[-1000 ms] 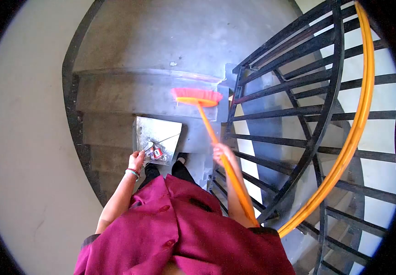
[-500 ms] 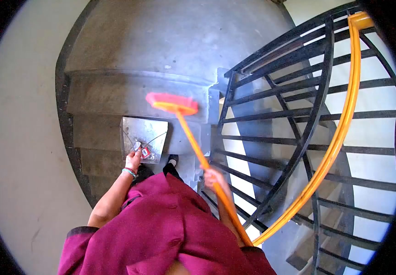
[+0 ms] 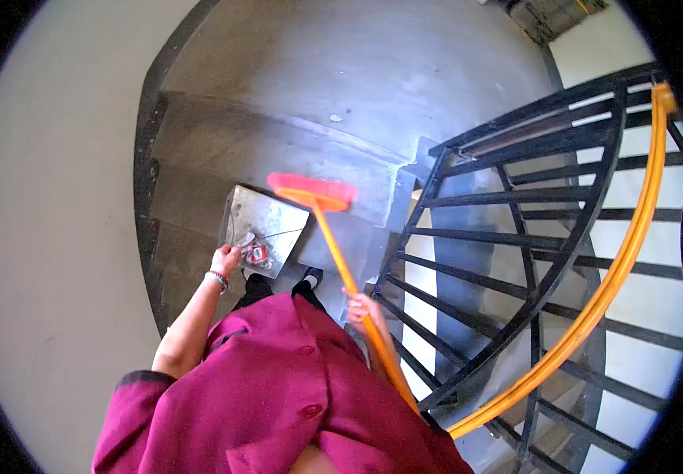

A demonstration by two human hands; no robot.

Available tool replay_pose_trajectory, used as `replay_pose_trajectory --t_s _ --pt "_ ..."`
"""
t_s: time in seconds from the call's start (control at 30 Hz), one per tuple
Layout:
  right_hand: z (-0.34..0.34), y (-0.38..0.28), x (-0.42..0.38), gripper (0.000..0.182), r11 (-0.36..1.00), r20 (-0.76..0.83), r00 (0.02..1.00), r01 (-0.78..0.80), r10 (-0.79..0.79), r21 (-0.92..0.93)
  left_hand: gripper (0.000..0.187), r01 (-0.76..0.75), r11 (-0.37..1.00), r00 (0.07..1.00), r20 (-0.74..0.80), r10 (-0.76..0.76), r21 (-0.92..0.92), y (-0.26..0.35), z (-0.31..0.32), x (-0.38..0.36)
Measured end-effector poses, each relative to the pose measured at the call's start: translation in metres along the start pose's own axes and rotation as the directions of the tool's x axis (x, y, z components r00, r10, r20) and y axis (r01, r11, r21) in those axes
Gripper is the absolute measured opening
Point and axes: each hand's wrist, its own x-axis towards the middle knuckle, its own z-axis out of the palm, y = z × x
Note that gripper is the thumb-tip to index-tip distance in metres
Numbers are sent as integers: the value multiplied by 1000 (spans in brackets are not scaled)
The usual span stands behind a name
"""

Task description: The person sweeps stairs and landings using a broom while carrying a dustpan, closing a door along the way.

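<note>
My left hand [image 3: 225, 259] is closed on the thin wire handle of a metal dustpan [image 3: 280, 223]. A red-and-white packet [image 3: 258, 253] and other small bits of litter lie in the pan. My right hand [image 3: 364, 310] grips the orange handle of a broom [image 3: 333, 249]. The red bristles of the broom [image 3: 314, 187] are over a stair step, just beyond and to the right of the pan. They look smeared by motion.
Concrete stairs [image 3: 203, 138] meet a landing [image 3: 357, 59] ahead. On the right runs a black metal railing [image 3: 507, 237] with a yellow handrail [image 3: 594, 304]. A pale wall [image 3: 57, 237] stands on the left. My shoe [image 3: 314, 276] is near the pan.
The view has turned, so the stairs and railing appear tilted and farther right. The dustpan appears rotated, and the broom head sits slightly farther right in view. Both hands keep their holds.
</note>
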Motion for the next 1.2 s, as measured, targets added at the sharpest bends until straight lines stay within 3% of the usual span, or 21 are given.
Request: replay_pose_trajectory --t_s 0.07,0.13,0.2,0.27,0.33,0.4,0.47,0.53,0.6,0.67,0.8,0.87,0.93,1.0,1.1,1.2 --pt "14 15 -6 33 992 -33 997 -72 69 -101 25 16 999 1000 -6 -16 -51 -19 -5 14" --pt "22 17 -8 33 937 75 979 -155 187 -313 24 5 983 1000 -13 -7 -186 -34 -11 20" --pt "51 13 -9 33 940 14 999 -44 51 -338 22 53 973 998 -7 -55 -223 -20 -24 9" --pt "60 -4 16 30 909 0 999 35 -39 -416 22 31 992 999 -35 -36 -121 -25 -34 10" --pt "68 -17 50 27 930 8 999 50 -50 -365 23 57 986 998 -2 -58 -154 -32 -42 7" --pt "60 -5 73 26 929 12 999 43 -41 -367 24 -17 990 998 -69 7 -142 -55 -40 16" --pt "43 28 82 24 973 -51 989 -147 140 -179 26 -9 995 994 -107 -2 -97 -75 -41 27" --pt "41 64 69 30 956 62 959 -268 277 -117 30 13 998 991 -129 -20 -59 -92 -46 31" --pt "52 83 52 35 895 110 909 -365 402 -255 32 -2 999 991 -133 -5 -55 -104 -54 25" --pt "77 92 42 37 884 118 898 -381 423 -271 25 10 996 995 -99 -19 -87 -120 -61 27" --pt "114 91 61 28 930 -49 985 -170 163 -327 33 -51 989 981 -191 24 -140 -139 -76 34" --pt "121 80 78 30 892 -97 995 -79 39 -445 26 -12 999 976 -220 3 -42 -136 -91 17" --pt "112 72 98 28 933 -64 991 -133 118 -335 28 -8 1000 969 -246 6 -7 -158 -97 15" --pt "107 83 105 28 899 -184 972 -207 145 -386 31 13 1000 961 -276 -14 -7 -165 -108 2" --pt "109 107 119 24 810 -147 923 -382 355 -445 34 71 997 952 -296 -77 -30 -197 -107 -20" --pt "145 131 141 21 590 -201 898 -413 392 -694 34 117 984 937 -313 -153 -131 -211 -108 -46"
